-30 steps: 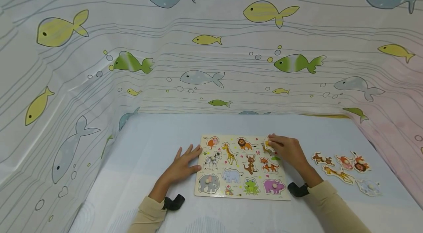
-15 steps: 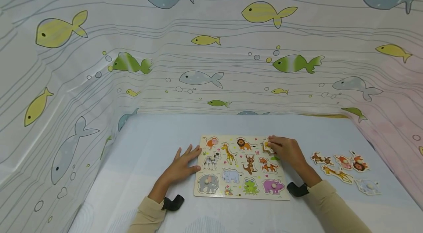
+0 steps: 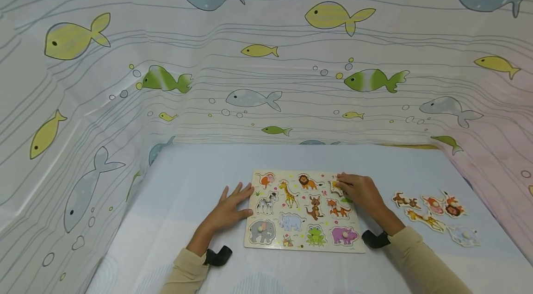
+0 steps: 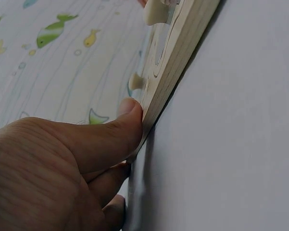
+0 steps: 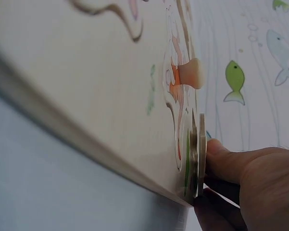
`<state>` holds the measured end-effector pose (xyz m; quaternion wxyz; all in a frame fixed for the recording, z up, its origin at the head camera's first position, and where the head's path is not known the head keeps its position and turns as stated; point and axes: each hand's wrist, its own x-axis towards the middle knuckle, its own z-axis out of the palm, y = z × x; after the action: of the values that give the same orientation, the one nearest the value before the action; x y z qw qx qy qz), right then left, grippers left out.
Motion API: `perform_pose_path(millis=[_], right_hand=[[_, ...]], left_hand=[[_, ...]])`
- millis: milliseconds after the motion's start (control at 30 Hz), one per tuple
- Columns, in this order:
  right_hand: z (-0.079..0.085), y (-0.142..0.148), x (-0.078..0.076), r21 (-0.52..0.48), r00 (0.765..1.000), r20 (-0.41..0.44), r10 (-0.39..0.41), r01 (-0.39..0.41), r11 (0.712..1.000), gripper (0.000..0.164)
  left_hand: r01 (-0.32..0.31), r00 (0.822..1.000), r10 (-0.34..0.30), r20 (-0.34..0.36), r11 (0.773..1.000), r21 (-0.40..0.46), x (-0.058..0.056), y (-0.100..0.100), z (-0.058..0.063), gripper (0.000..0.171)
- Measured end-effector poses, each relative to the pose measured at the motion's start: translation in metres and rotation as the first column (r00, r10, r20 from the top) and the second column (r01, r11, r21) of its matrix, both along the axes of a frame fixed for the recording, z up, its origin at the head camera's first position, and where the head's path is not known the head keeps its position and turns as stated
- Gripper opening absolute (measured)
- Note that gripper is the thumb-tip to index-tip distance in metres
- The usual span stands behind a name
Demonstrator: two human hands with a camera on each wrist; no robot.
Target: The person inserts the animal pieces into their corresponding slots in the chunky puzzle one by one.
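A wooden knob puzzle board (image 3: pixel 270 244) printed with animals lies flat on the table. My right hand (image 3: pixel 363 192) is at its top right corner, thumb and fingers pinching a small yellowish puzzle piece (image 3: pixel 335 187). Seen edge-on in the right wrist view, that thin puzzle piece (image 5: pixel 201 156) stands close over the board's surface; its picture is mostly hidden. Along the left edge, my left hand (image 3: pixel 230 209) rests with fingers spread, the fingertips and thumb touching the board. The left wrist view has the thumb (image 4: pixel 127 122) against the board's side (image 4: pixel 170 72).
To the right of the board lie several loose animal pieces, among them a giraffe piece (image 3: pixel 426 220), a lion piece (image 3: pixel 455 207) and a pale grey piece (image 3: pixel 464 236). Knobs stick up from the board, as on the elephant piece (image 3: pixel 262 231). A fish-patterned sheet (image 3: pixel 291 71) hangs behind.
The puzzle piece in my right hand has turned and shifted slightly over the board's top right corner, with the fingers moving a little downward. My left hand stays at the left edge.
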<state>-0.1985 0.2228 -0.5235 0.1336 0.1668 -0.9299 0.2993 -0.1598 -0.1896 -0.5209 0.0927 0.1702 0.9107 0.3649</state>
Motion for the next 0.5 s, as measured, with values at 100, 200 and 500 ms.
perform_pose_path(millis=[100,200,500], right_hand=[[-0.0011,0.0007,-0.0005,0.013,1.000,-0.014,0.009,-0.009,1.000,0.027],[-0.0020,0.0013,-0.0013,0.032,1.000,-0.026,0.016,-0.015,0.999,0.027],[-0.0028,0.0016,-0.0019,0.085,0.995,-0.088,0.046,-0.039,0.996,0.026]], left_hand=[[-0.001,1.000,0.001,0.001,1.000,0.003,0.0003,0.0001,0.0002,0.069],[-0.001,1.000,0.001,0.002,1.000,0.007,0.0006,0.0001,0.0003,0.069],[-0.007,1.000,0.007,0.004,1.000,0.005,0.0012,0.0006,0.0001,0.068]])
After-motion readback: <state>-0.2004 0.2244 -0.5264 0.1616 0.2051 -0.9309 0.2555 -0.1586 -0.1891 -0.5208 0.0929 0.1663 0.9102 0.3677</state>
